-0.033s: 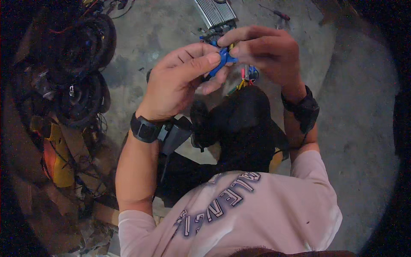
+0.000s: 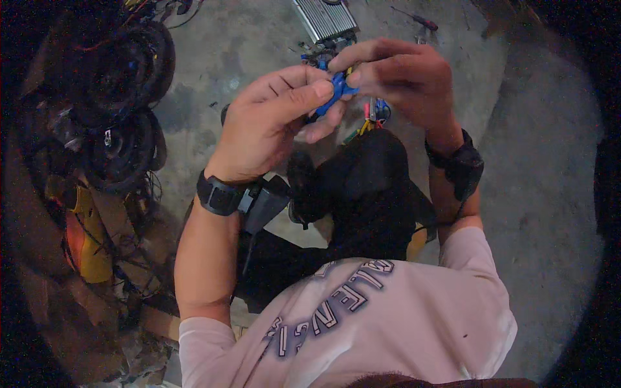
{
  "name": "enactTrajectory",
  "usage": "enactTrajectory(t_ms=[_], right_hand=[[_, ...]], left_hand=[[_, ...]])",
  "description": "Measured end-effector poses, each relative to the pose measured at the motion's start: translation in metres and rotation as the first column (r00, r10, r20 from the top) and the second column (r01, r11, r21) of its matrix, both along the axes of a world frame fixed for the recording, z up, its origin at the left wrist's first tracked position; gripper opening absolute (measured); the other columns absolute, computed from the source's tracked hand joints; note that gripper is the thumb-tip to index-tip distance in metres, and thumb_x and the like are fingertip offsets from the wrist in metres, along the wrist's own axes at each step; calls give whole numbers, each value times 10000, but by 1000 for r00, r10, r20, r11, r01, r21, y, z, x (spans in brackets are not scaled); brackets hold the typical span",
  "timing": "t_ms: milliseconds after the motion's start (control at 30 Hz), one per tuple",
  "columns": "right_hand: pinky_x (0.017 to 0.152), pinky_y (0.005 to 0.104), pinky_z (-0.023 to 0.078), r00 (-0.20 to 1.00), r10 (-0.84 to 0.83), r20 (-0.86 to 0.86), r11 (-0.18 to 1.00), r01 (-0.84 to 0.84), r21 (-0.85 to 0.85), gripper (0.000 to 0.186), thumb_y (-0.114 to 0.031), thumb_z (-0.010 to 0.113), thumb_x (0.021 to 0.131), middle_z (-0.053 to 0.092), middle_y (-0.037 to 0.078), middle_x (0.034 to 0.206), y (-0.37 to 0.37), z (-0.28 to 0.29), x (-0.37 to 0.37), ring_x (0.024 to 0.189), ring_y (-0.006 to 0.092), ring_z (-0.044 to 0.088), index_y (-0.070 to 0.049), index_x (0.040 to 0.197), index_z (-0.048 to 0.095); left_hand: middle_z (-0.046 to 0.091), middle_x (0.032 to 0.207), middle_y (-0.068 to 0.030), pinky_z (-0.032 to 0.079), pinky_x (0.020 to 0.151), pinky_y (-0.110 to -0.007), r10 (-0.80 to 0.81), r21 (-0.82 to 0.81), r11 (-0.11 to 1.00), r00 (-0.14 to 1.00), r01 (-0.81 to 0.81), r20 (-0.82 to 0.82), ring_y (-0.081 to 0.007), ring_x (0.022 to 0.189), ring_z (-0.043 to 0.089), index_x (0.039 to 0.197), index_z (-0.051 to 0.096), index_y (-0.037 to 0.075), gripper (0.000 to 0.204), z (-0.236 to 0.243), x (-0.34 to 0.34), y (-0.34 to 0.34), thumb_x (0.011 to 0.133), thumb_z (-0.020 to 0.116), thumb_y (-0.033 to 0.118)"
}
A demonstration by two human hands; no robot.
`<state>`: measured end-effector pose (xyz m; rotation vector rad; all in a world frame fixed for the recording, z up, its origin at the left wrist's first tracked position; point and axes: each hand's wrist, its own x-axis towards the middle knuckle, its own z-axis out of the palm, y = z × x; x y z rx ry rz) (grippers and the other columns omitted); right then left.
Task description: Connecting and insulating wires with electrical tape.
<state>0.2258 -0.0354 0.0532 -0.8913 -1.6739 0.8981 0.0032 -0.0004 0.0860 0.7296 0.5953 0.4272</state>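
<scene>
My left hand [image 2: 272, 123] and my right hand [image 2: 404, 74] are raised together in front of me. Both pinch a small blue piece [image 2: 337, 86] between thumbs and fingertips; most of it is hidden by the fingers. A bunch of coloured wire ends [image 2: 372, 115], red, yellow, blue and green, hangs just below my right hand. Whether the blue piece joins these wires I cannot tell. A black band with a small device sits on each wrist.
A silver finned metal box [image 2: 325, 19] lies on the concrete floor [image 2: 530, 194] beyond my hands, with a red-handled screwdriver [image 2: 424, 21] to its right. Black wheels with tyres [image 2: 123, 84] and tangled cables are stacked at the left, above yellow parts [image 2: 87, 239].
</scene>
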Motion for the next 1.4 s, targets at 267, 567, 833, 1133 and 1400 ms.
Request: enactTrajectory(t_ms=[267,567,833,1133,1400], right_hand=[[721,290,517,1000,-22,-20,951,15,-309,110,-24,726,772,681,53,832,-15,7,9,795,144,647,-8,876,694],[581,238,396,991,-40,-130,713,-63,-698,214,-233,755,746,639,-25,726,-26,-4,14,651,74,538,-40,832,719],[559,229,401,999,21,-26,627,-33,-778,246,-247,743,760,623,-1,707,-23,-8,14,661,75,564,-25,861,709],[478,222,313,992,-47,-120,491,-82,-867,246,-261,773,735,571,-22,637,-22,-17,9,552,53,484,-38,808,697],[466,213,294,954,-99,-283,476,-205,-855,213,-209,773,752,542,-40,628,-38,-25,11,528,39,442,-41,832,670]], left_hand=[[648,835,-56,415,611,-220,-105,96,988,978,123,-178,-99,673,537,1010,623,14,200,-9,8,-5,957,576,201],[649,825,4,427,650,-211,-248,143,935,884,326,-396,-69,682,529,976,643,43,216,-9,17,-9,967,580,249],[626,772,26,416,597,-216,-108,403,810,784,426,-612,-48,668,524,968,655,51,192,-13,18,-24,942,621,239],[635,792,-12,451,632,-243,65,633,646,795,427,-603,-81,716,561,970,644,1,172,-17,15,-25,903,662,159],[641,806,-85,472,674,-284,76,763,445,829,469,-554,-165,734,608,976,627,-6,159,-21,21,-29,860,674,93]])
